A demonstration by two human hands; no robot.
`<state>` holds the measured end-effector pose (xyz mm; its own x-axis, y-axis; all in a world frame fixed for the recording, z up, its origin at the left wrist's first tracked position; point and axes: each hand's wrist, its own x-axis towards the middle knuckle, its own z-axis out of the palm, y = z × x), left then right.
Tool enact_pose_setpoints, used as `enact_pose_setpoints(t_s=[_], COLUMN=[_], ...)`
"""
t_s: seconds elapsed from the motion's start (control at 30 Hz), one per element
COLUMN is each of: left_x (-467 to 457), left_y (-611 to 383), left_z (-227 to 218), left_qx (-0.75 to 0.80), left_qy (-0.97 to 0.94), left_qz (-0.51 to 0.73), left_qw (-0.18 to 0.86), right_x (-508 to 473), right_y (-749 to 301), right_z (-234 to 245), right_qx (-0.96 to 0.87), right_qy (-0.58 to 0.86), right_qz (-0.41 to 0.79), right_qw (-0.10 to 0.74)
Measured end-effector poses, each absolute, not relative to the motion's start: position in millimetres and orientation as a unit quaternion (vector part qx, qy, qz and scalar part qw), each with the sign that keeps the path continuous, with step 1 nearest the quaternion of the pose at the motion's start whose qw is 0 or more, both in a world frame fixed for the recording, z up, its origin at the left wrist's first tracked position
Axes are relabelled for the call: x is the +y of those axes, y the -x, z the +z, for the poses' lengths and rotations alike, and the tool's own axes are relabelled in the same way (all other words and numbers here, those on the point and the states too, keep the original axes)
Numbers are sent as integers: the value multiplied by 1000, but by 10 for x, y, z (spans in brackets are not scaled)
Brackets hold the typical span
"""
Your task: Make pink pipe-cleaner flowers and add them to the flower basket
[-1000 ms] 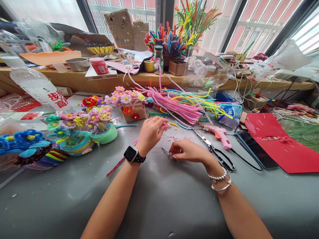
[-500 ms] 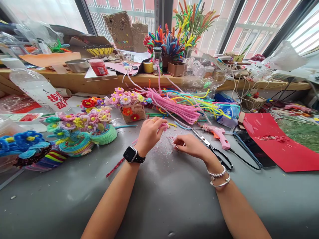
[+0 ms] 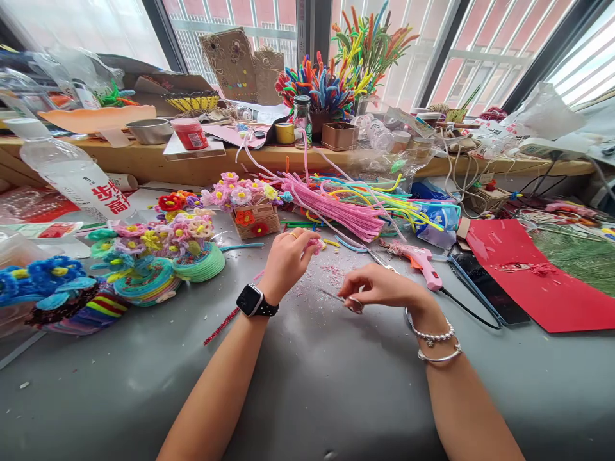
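My left hand (image 3: 291, 259) is closed in a pinch on a small pink fuzzy piece (image 3: 316, 244), partly hidden behind the fingers. Small scissors (image 3: 354, 306) are in my right hand (image 3: 377, 286), the thin blades pointing left over the table and the handle at the fingertips. Pink clippings (image 3: 323, 278) are scattered on the grey table (image 3: 307, 384) between the hands. Under my left wrist lies a sparkly red pipe cleaner (image 3: 221, 326). Behind the hands is a bundle of pink pipe cleaners (image 3: 336, 208).
Pipe-cleaner flower pots (image 3: 199, 261) stand at left, beside a woven basket of flowers (image 3: 257, 219). On the right are a pink glue gun (image 3: 425, 266), a phone (image 3: 487, 291) and red card (image 3: 542, 275). Larger scissors (image 3: 382, 259) lie partly behind my right hand. A cluttered wooden ledge (image 3: 269, 157) runs behind.
My right hand has lifted off the table with the small scissors and moved slightly right and nearer to me. My left hand stays almost still with the pink piece.
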<state>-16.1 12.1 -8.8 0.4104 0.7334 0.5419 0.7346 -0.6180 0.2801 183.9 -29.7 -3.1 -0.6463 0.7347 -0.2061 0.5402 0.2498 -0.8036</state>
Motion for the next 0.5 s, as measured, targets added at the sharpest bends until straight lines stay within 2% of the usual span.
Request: enact_pose_setpoints(t_s=[0.1, 0.27, 0.5], left_x=[124, 127, 124], left_y=[162, 160, 158], left_z=[-92, -91, -88], left_qx=[-436, -435, -438], left_qy=[839, 839, 839], left_qz=[-327, -328, -322], left_qw=[-3, -7, -1], right_x=[-290, -218, -206], right_y=[-1830, -1872, -1997], right_z=[-34, -87, -139], right_qx=[-783, -781, -746], right_qy=[415, 533, 589], right_qz=[459, 289, 284], right_qw=[62, 151, 126])
